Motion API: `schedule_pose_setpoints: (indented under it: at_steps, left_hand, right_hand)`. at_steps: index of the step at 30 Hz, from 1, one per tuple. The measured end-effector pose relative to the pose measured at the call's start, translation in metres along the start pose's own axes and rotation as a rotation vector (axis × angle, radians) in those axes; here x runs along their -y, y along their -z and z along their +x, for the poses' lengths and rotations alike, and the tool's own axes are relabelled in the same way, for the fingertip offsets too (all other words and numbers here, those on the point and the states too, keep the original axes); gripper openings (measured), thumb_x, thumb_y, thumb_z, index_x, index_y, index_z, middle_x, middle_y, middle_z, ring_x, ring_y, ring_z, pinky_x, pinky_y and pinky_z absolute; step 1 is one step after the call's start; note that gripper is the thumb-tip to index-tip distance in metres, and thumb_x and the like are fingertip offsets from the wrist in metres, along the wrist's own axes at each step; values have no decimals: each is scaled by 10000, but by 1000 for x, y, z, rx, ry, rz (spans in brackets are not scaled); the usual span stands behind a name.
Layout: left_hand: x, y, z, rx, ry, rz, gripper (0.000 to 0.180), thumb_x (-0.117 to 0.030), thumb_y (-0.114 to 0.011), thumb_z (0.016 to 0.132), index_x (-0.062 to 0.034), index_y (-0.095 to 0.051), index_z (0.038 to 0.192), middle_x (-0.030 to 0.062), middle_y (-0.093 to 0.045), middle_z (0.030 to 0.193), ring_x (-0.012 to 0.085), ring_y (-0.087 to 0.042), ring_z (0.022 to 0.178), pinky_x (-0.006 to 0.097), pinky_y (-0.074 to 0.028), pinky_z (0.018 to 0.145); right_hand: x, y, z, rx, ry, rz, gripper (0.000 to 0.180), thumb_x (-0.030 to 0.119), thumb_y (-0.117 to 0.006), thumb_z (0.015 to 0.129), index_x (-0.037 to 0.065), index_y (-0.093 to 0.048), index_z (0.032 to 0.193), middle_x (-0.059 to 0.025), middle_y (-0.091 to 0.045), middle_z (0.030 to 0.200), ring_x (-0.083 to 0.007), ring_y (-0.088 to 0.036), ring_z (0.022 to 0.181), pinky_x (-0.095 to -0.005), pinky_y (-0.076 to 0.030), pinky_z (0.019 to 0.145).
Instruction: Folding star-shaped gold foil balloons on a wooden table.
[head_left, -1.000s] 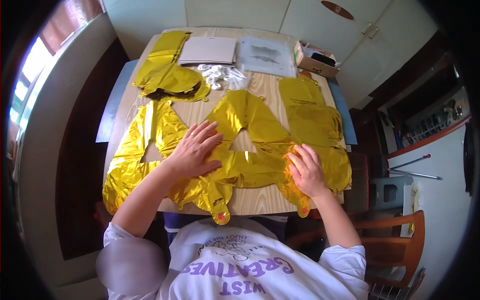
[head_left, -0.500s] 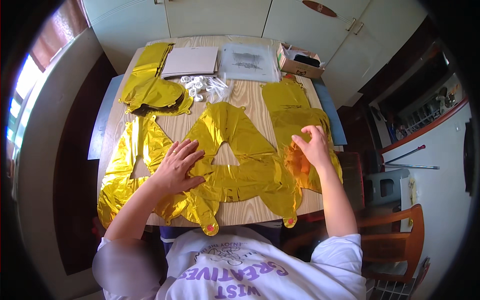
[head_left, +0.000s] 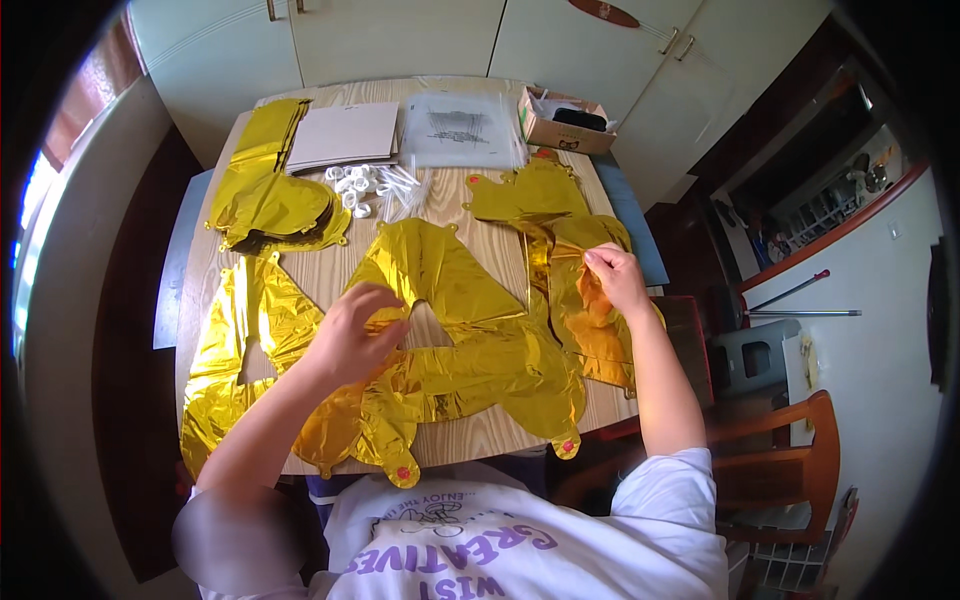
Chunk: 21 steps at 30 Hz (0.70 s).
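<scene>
Flat gold foil letter balloons cover the table. My right hand (head_left: pixel 615 278) pinches the edge of the right-hand foil balloon (head_left: pixel 597 325), which is creased and partly lifted, with an orange sheen below the fingers. My left hand (head_left: pixel 358 330) hovers over the left part of the A-shaped foil balloon (head_left: pixel 470 370) in the middle, fingers bent and apart from the thumb. Another A-shaped foil balloon (head_left: pixel 215 400) lies at the left, partly under my left forearm. Red dots mark the tabs at the middle balloon's lower ends.
At the back left lies a stack of folded gold foil balloons (head_left: pixel 255 180). Beside it are grey-white cards (head_left: pixel 343 135), white rings and sticks (head_left: pixel 362 188), clear plastic bags (head_left: pixel 460 135) and a small box (head_left: pixel 560 130) holding a black item. A wooden chair (head_left: pixel 790 470) stands at the right.
My right hand has closed on the right balloon's foil, which has buckled and shifted. My left hand has gone from lying flat to raised with bent fingers. The view has shifted slightly.
</scene>
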<state>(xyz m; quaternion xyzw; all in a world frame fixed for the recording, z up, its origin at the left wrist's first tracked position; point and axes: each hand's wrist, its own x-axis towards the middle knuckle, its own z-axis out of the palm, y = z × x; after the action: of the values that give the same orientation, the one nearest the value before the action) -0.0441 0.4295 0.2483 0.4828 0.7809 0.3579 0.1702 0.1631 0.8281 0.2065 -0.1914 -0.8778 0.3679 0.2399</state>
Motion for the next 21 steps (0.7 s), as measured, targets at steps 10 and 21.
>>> schedule_pose_setpoints:
  at_steps: [10,21]
  left_hand:
    - [-60,-130,213,123,493,-718,378,-326,-737,939,43,-676,998,94,-692,777,169,-647,627,310,-513,547]
    - [-36,-149,222,-246,204,241,280,-155,-682,850,-36,-581,1083,176,-677,1005,351,-697,895,434,-553,763]
  right_hand:
    - [10,-1,-1,-50,105,-146,186,158,-698,934,-16,-753,971,-116,-723,1010,-252,-703,901,-325,-539,787]
    - [-38,0,-19,-543,-296,597,267,197,-719,956,-54,-736,1045,-47,-727,1001,-125,-638,914,-272,-489,840]
